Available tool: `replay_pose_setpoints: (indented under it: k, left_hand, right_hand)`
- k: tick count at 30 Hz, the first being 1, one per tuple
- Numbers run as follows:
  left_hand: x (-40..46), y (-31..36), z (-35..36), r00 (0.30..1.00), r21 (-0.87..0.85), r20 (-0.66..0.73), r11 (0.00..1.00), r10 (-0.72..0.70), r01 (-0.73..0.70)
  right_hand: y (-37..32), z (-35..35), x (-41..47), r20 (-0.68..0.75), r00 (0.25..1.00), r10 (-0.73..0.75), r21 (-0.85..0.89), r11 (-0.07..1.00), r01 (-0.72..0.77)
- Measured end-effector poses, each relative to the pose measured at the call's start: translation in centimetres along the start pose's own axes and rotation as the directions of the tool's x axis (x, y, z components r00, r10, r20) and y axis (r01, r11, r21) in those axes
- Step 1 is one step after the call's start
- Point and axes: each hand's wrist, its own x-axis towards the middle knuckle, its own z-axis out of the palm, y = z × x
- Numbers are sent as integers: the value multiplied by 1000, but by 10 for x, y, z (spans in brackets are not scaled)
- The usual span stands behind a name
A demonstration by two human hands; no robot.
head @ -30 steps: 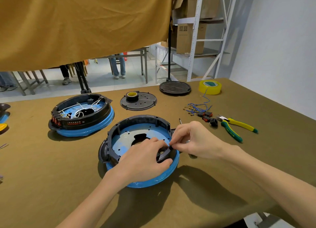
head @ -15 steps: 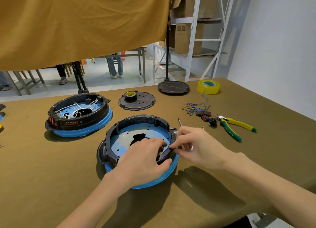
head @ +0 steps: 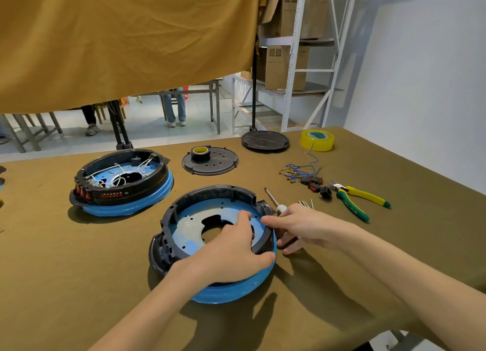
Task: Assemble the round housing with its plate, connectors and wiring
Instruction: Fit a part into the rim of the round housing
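Blue-rimmed housing (head: 210,235) sat near the counter's front edge; our left hand (head: 231,250) gripped its wall, while our right hand (head: 297,224) had let go, fingers loose, reaching toward the screwdriver (head: 273,200).

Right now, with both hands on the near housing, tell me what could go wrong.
1. The screwdriver and loose screws lie right behind the right hand; a careless move could scatter them.
2. The left hand hides the near rim of the housing, so a badly seated part there could go unnoticed.
3. The housing rests on a rounded blue base and might rock if pressed on one side.
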Motion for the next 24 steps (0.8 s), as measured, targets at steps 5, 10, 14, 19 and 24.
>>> replay_pose_setpoints:
  k: [5,10,14,19,24]
  left_hand:
    - [5,-7,-21,989,217,150,975,17,-50]
    - [19,-20,-27,992,58,69,993,103,-107]
    - [16,-35,-33,985,24,-22,985,172,-172]
    - [9,-39,-30,975,177,-12,960,221,-215]
    - [7,-31,-25,987,213,10,964,159,-157]
  right_hand:
    - [-1,-3,2,36,999,12,-20,1000,-12]
    - [-1,-6,6,86,996,0,77,997,-7]
    - [-12,-9,19,117,991,-64,90,995,53]
    - [-30,-12,36,166,980,-108,88,992,94]
    - [-28,-13,45,154,982,-106,134,987,85]
